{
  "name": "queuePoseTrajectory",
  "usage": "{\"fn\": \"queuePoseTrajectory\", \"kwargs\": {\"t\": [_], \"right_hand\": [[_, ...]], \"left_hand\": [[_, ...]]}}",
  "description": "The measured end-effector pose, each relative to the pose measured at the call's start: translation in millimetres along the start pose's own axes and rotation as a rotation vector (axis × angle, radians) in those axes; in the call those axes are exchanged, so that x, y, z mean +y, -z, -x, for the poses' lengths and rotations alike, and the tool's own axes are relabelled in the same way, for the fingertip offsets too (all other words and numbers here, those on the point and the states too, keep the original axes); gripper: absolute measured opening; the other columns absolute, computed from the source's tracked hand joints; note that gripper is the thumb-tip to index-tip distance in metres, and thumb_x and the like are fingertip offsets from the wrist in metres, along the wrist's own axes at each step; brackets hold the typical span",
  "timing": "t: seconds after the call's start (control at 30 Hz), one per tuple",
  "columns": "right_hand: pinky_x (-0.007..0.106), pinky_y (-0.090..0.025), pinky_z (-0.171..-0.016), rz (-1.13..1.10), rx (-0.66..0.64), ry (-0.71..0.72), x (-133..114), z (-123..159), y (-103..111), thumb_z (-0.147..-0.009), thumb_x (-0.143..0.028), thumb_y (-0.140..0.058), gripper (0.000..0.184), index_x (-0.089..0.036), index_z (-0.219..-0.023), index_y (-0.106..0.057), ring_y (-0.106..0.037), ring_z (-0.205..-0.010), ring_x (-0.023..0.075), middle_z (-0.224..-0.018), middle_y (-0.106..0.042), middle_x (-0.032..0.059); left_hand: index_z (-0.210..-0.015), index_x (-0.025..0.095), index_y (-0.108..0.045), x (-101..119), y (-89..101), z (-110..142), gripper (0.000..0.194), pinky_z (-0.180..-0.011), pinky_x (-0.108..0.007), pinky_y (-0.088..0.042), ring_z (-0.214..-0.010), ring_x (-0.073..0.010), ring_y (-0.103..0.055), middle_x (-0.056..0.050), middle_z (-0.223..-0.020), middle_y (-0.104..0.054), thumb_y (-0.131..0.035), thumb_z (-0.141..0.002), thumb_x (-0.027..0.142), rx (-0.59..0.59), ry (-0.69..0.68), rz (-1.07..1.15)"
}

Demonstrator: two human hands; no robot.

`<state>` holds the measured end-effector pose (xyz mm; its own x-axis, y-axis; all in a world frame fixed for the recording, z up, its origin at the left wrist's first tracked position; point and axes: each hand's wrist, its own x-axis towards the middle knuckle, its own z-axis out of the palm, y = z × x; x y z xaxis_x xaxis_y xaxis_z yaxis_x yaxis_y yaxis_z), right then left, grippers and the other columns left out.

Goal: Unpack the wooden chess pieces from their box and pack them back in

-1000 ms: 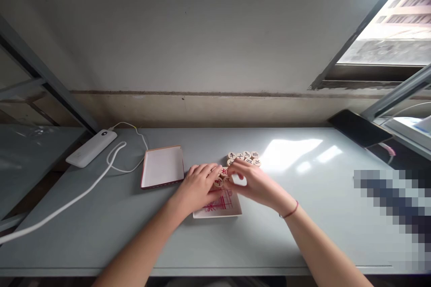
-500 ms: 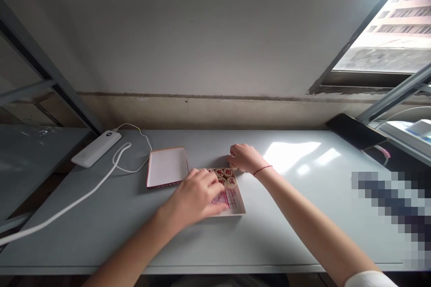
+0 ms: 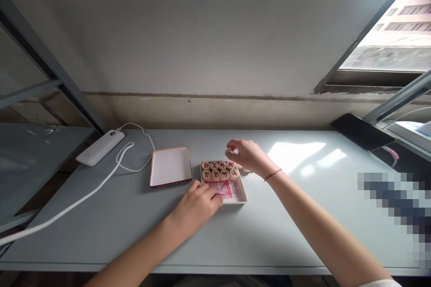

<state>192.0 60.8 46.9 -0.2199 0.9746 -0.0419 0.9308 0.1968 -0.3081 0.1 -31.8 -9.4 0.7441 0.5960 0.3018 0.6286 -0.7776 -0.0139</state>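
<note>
Eight round pieces (image 3: 215,175) in box (image 3: 241,193), red Chinese characters (image 3: 224,174), black-marked piece (image 3: 233,151)

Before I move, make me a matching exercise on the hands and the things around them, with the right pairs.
1. Left hand
2. Right hand
3. Red-marked discs
4. Power bank

A. In two rows inside the box
B. White, farther left than the lid
C. At the box's near left corner
D. Beyond the box, fingers at a dark-marked disc

Right pairs: 1-C, 2-D, 3-A, 4-B.
</note>
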Motion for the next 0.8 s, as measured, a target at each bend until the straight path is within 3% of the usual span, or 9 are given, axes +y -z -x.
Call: {"fn": "queuePoseTrajectory", "kwargs": {"t": [0.1, 0.17, 0.27, 0.33, 0.53, 0.63, 0.8], "right_hand": [[0.026, -0.047, -0.063, -0.235, 0.029, 0.024, 2.6, 19.0, 2.9, -0.083, -0.036, -0.053, 0.024, -0.022, -0.099, -0.066, -0.065, -0.076, 0.0175, -0.092, -0.071, 0.0034], [0.026, -0.050, -0.064, -0.407, 0.011, 0.053, 4.9, 31.2, 1.8, -0.083, -0.039, -0.055, 0.025, -0.023, -0.100, -0.064, -0.066, -0.077, 0.0160, -0.095, -0.070, 0.0033], [0.027, -0.054, -0.066, -0.674, -0.096, 0.132, 5.2, 44.6, -4.0, -0.083, -0.043, -0.058, 0.029, -0.022, -0.102, -0.061, -0.066, -0.078, 0.0155, -0.096, -0.069, 0.0044], [0.029, -0.055, -0.070, -0.834, -0.174, 0.192, 2.8, 48.7, -9.2, -0.083, -0.044, -0.059, 0.030, -0.020, -0.102, -0.060, -0.066, -0.080, 0.0159, -0.097, -0.068, 0.0056], [0.031, -0.056, -0.072, -1.004, -0.188, 0.178, 4.1, 46.4, -22.9, -0.081, -0.045, -0.062, 0.031, -0.018, -0.097, -0.059, -0.065, -0.084, 0.0169, -0.095, -0.066, 0.0063], [0.028, -0.056, -0.066, -1.034, -0.173, 0.115, 12.5, 46.0, -26.9, -0.080, -0.044, -0.064, 0.031, -0.019, -0.096, -0.057, -0.065, -0.082, 0.0158, -0.097, -0.064, 0.0061], [0.027, -0.057, -0.069, -0.939, -0.135, 0.151, 17.8, 50.8, -28.9, -0.085, -0.037, -0.059, 0.020, -0.020, -0.095, -0.058, -0.062, -0.079, 0.0126, -0.104, -0.059, 0.0055]], "left_hand": [[-0.078, 0.018, -0.060, -2.4, 1.9, -5.3, 0.014, -0.065, -0.030, -0.040, -0.072, -0.0165, -0.059, -0.001, -0.073, -0.063, -0.054, -0.091, 0.018, -0.014, 0.019, 0.031], [-0.090, 0.018, -0.061, -4.8, 6.1, -9.9, 0.010, -0.067, -0.032, -0.045, -0.079, -0.0188, -0.061, -0.003, -0.082, -0.065, -0.057, -0.090, 0.027, 0.025, 0.081, 0.110], [-0.120, 0.018, -0.051, -10.9, 12.3, -19.2, 0.038, -0.080, -0.036, -0.052, -0.097, -0.0230, -0.062, -0.008, -0.107, -0.064, -0.059, -0.088, 0.037, 0.160, 0.213, 0.232], [-0.127, 0.020, -0.046, -15.7, 14.9, -25.3, 0.041, -0.087, -0.037, -0.052, -0.105, -0.0228, -0.061, -0.009, -0.115, -0.061, -0.057, -0.090, 0.032, 0.207, 0.237, 0.298], [-0.106, 0.022, -0.058, -27.3, 19.2, -24.8, 0.020, -0.084, -0.030, -0.053, -0.098, -0.0173, -0.063, -0.003, -0.105, -0.063, -0.058, -0.087, 0.016, 0.204, 0.224, 0.522], [-0.089, 0.021, -0.058, -33.9, 20.1, -15.9, 0.010, -0.077, -0.026, -0.051, -0.085, -0.0136, -0.063, -0.001, -0.095, -0.063, -0.061, -0.082, 0.014, 0.130, 0.245, 0.585], [-0.077, 0.019, -0.057, -43.5, 14.1, -10.3, 0.008, -0.076, -0.028, -0.046, -0.078, -0.0134, -0.058, 0.001, -0.088, -0.064, -0.062, -0.077, 0.012, 0.011, 0.115, 0.483]]}}
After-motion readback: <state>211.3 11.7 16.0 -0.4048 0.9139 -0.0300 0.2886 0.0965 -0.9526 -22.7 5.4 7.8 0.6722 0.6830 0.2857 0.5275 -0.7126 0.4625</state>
